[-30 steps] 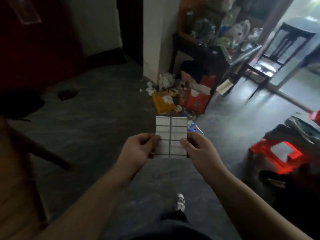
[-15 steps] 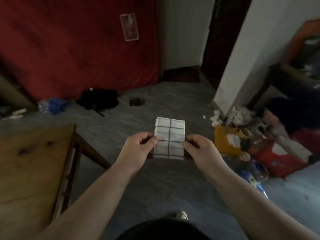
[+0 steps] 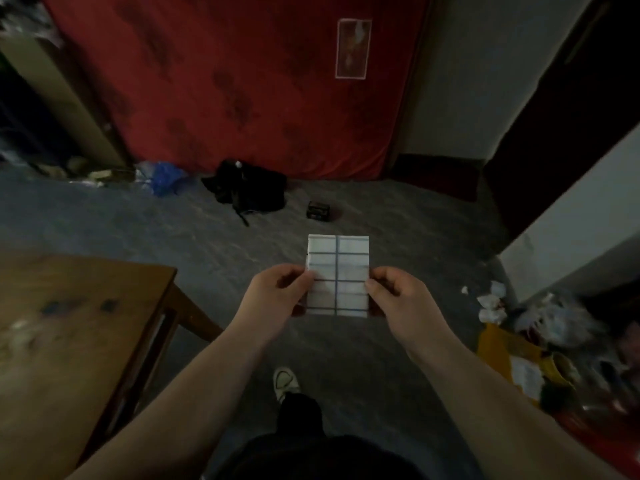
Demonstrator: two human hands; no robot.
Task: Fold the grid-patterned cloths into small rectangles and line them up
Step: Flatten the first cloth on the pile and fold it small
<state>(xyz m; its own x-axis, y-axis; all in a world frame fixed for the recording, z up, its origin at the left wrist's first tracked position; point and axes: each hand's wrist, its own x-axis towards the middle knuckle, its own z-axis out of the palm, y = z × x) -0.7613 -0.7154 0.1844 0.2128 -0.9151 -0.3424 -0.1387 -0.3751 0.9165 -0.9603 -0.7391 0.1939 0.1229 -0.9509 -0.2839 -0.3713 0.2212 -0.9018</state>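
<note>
A white cloth with a dark grid pattern point(image 3: 337, 268), folded into a small upright rectangle, is held in the air in front of me above the grey floor. My left hand point(image 3: 277, 296) pinches its left edge between thumb and fingers. On the other side, my right hand point(image 3: 401, 299) pinches the right edge the same way. The lower corners of the cloth are partly hidden behind my fingers.
A wooden table point(image 3: 69, 334) stands at the left with its corner close to my left arm. A red mattress point(image 3: 242, 81) leans on the far wall, with a black bag point(image 3: 249, 188) and a small dark box point(image 3: 318, 211) below it. Litter point(image 3: 540, 341) is piled at the right.
The view has swung left from the cluttered shelf corner to the red mattress and wooden table. The folded cloth stays pinched between both hands in the same pose.
</note>
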